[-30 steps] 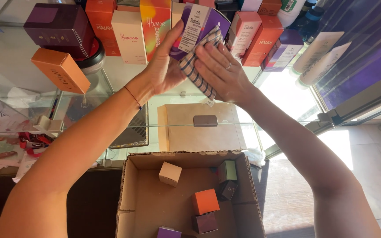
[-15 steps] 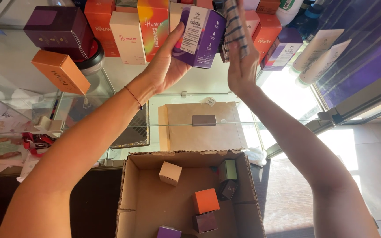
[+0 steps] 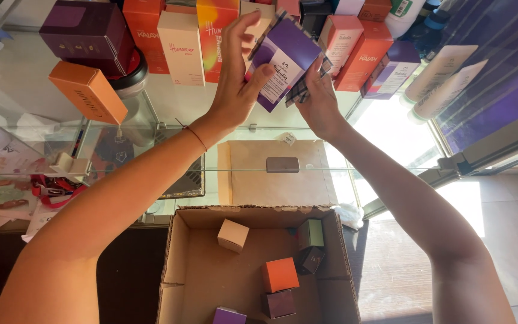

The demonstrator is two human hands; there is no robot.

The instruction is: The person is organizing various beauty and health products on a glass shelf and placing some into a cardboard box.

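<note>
My left hand (image 3: 235, 78) grips a purple carton with a white label (image 3: 283, 60) above the glass shelf (image 3: 169, 102), tilted in front of a row of standing boxes. My right hand (image 3: 317, 102) is behind and below the carton, pressing a checked cloth (image 3: 300, 90) against its underside. Orange, cream and yellow cartons (image 3: 181, 42) stand just left of my left hand. Red and pink cartons (image 3: 355, 48) stand to the right.
An open cardboard box (image 3: 175, 264) lies below with several small boxes inside: beige (image 3: 232, 235), green (image 3: 310, 233), orange (image 3: 280, 275). A dark purple box (image 3: 85, 30) and a tilted orange one (image 3: 88, 91) stand left. A brown envelope (image 3: 271, 174) lies under the glass.
The purple carton has tipped over in my left hand. My right hand has dropped from beside the carton to under it, bringing the checked cloth along.
</note>
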